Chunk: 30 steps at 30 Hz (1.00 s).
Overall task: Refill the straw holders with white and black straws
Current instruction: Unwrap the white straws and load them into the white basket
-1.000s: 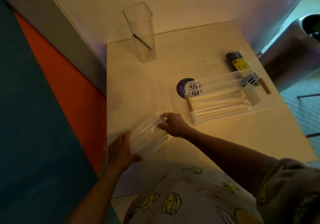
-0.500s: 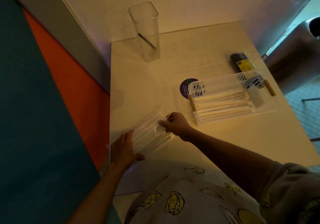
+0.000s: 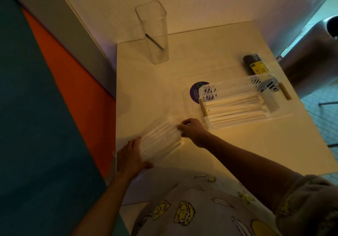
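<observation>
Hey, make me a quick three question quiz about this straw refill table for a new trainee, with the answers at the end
1. True or false: the tall clear holder is full of black straws.
2. What does the right hand pinch?
A. the white basket
B. the end of the white straw pack
C. the dark roll
3. Where does the left hand rest?

Key: 1 false, only one black straw shows; 2 B; 3 on the pack's near end.
</observation>
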Motion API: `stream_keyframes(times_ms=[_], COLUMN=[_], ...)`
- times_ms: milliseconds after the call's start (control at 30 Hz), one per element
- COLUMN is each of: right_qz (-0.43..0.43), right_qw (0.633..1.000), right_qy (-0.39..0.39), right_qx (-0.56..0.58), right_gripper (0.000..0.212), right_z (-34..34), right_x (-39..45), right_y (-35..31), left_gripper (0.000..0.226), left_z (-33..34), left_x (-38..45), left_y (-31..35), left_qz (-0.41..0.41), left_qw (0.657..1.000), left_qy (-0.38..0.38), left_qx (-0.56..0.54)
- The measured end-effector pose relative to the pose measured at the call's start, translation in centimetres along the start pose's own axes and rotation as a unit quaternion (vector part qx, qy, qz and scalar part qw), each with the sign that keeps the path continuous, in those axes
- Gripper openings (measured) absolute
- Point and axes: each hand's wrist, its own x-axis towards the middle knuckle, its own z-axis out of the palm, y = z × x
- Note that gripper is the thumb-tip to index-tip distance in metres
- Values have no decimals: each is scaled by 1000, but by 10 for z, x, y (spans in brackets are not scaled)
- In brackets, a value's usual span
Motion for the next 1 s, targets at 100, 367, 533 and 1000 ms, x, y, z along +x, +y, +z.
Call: stream_keyframes(times_ms=[100, 367, 533, 1000], right_qz=[20, 23, 2, -18], right_qw=[999, 999, 1000, 993], right_qy=[-3, -27, -17, 68], right_qx=[29, 6, -16, -94], right_gripper=[33, 57, 52, 19], right_z=[-3, 6, 10, 9], right_x=[0, 3, 4, 5], right_y=[3, 2, 6, 3], left_gripper=[125, 124, 124, 128], left_z=[0, 0, 0, 1], left_x=[0, 0, 0, 2], left_y=[1, 0, -1, -1], left_qz=[3, 4, 4, -3], left_qw=[1000, 1000, 1000, 1000], left_qy=[4, 5, 0, -13], left_qx=[-3, -8, -4, 1])
